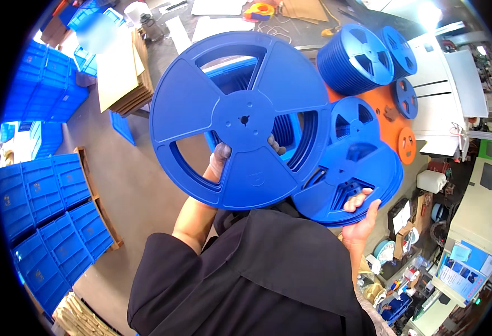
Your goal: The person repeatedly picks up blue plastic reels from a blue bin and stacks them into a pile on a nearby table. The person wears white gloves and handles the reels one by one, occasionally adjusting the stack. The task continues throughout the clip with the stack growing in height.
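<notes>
Left hand (222, 159) fingers clamped through a large blue reel (240, 119), raised upright; right hand (361, 219) fingers curled under a reel stack (349, 182) (several more (356, 59) lie unsorted on the worktop's (291, 33) far edge).

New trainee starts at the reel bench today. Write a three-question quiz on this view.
1. True or false: the left hand holds up a single large blue reel with its thumb through a spoke opening.
2. What does the right hand hold?
A. a stack of blue reels
B. an orange reel
C. a cardboard sheet
3. Fill in: beyond the held reels, the bench carries a tall stack of blue reels and a small flat ______ reel.

Key:
1. True.
2. A: it supports the lower edge of the stack of reels from beneath.
3. Orange.
</notes>
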### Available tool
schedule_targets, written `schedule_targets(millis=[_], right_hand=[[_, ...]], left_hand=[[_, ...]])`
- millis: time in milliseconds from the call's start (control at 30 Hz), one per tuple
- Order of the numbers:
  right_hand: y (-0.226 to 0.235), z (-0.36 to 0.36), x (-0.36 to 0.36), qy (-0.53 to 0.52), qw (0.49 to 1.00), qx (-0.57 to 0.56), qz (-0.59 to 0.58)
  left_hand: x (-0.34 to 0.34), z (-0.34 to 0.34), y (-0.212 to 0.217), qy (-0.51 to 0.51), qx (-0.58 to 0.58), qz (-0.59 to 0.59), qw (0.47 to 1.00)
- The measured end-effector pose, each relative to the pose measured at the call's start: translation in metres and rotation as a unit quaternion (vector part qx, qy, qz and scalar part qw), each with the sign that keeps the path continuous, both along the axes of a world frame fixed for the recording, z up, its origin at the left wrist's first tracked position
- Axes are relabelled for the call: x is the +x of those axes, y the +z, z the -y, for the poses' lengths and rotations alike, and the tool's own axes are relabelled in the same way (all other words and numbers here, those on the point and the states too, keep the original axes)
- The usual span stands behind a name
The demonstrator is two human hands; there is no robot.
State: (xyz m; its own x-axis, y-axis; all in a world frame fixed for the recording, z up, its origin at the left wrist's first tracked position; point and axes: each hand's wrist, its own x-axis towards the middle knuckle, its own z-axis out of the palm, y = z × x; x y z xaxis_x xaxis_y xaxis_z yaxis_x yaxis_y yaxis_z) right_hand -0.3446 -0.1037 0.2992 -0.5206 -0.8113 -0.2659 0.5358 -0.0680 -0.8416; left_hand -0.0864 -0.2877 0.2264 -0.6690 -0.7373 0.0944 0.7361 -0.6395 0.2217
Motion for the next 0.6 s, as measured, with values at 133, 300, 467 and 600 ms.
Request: schedule_targets(millis=[133,300,467,600], right_hand=[[-0.002,-0.001,0.0,-0.039,0.999,0.01,0.003],[0.0,0.002,0.008,-0.012,0.999,0.02,-0.028],[-0.002,0.01,0.013,0.068,0.997,-0.009,-0.032],[-0.01,0.02,0.013,0.12,0.992,-0.01,-0.042]], left_hand=[[-0.004,-0.008,-0.007,0.027,0.023,-0.107,0.994],[-0.009,-0.003,-0.006,0.014,-0.017,-0.155,0.988],[0.001,0.01,-0.001,-0.003,-0.1,-0.065,0.993],[0.012,0.013,-0.001,0.029,-0.122,0.007,0.992]])
